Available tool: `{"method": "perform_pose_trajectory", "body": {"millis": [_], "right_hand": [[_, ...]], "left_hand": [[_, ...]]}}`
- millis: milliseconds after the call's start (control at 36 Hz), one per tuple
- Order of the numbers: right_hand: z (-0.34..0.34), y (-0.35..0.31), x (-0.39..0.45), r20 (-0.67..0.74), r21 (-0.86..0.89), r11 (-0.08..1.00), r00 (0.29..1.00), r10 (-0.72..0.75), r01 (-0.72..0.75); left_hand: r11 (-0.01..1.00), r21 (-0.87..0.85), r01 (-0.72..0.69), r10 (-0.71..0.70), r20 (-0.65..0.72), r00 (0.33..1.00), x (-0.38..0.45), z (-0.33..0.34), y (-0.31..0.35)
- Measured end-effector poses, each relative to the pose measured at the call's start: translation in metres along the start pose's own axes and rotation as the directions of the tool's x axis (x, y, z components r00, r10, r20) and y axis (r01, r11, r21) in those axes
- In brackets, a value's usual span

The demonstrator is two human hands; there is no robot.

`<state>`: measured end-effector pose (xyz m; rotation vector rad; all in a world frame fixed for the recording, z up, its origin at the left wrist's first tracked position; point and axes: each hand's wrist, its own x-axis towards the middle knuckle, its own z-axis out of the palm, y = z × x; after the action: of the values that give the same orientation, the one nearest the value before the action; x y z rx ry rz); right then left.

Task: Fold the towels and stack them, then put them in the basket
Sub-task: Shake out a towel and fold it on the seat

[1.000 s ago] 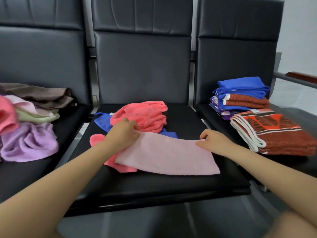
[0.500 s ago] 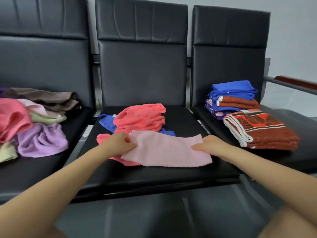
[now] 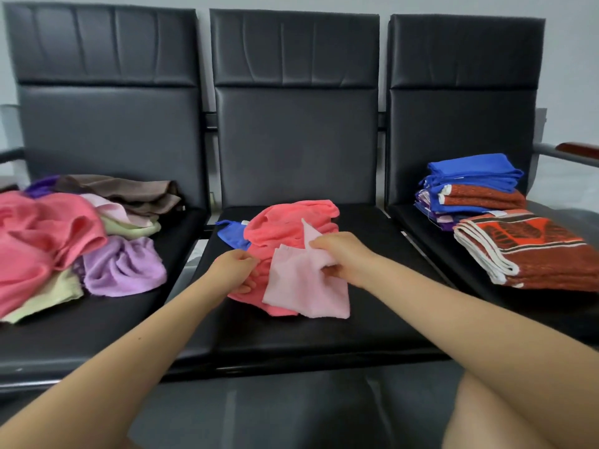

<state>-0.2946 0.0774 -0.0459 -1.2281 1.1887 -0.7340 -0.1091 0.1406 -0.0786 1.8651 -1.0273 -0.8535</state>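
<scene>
A pale pink towel lies half folded on the middle black seat. My right hand grips its right end, lifted and carried over toward the left. My left hand pinches cloth at the towel's left edge, over a coral towel. A blue towel peeks out behind the coral one. Folded towels stand on the right seat: a blue and rust stack and a red patterned folded towel. No basket is in view.
On the left seat lies a heap of unfolded towels in coral, lilac, yellow-green, pink and brown. A wooden armrest sticks out at the far right. My knees fill the bottom of the view.
My right hand has lifted the pink towel's right end and brought it left toward my left hand, so the flat towel now doubles over. The camera has tilted up a little.
</scene>
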Motion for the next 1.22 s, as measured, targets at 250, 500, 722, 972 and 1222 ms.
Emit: {"method": "perform_pose_trajectory", "body": {"millis": [250, 500, 722, 972, 1222], "right_hand": [[0.022, 0.008, 0.009, 0.138, -0.259, 0.966, 0.99, 0.04, -0.003], [-0.044, 0.02, 0.012, 0.033, -0.866, 0.489, 0.989, -0.147, 0.102], [-0.045, 0.032, 0.006, 0.115, -0.586, 0.793, 0.986, -0.122, 0.167], [-0.054, 0.016, 0.0, -0.039, -0.254, 0.96, 0.991, -0.129, 0.115], [-0.125, 0.006, -0.005, -0.213, -0.166, 0.984, 0.971, -0.106, 0.071]], "left_hand": [[0.983, 0.181, -0.025, 0.017, 0.047, 0.999, 0.0, 0.003, 0.0], [0.934, 0.356, -0.024, 0.01, 0.041, 0.999, 0.009, 0.014, 0.007], [0.995, 0.096, -0.005, -0.007, 0.128, 0.992, 0.007, 0.032, 0.02], [0.984, 0.022, -0.177, 0.178, -0.05, 0.983, -0.01, 0.067, 0.047], [0.928, -0.187, -0.324, 0.333, 0.021, 0.943, -0.024, 0.133, 0.071]]}}
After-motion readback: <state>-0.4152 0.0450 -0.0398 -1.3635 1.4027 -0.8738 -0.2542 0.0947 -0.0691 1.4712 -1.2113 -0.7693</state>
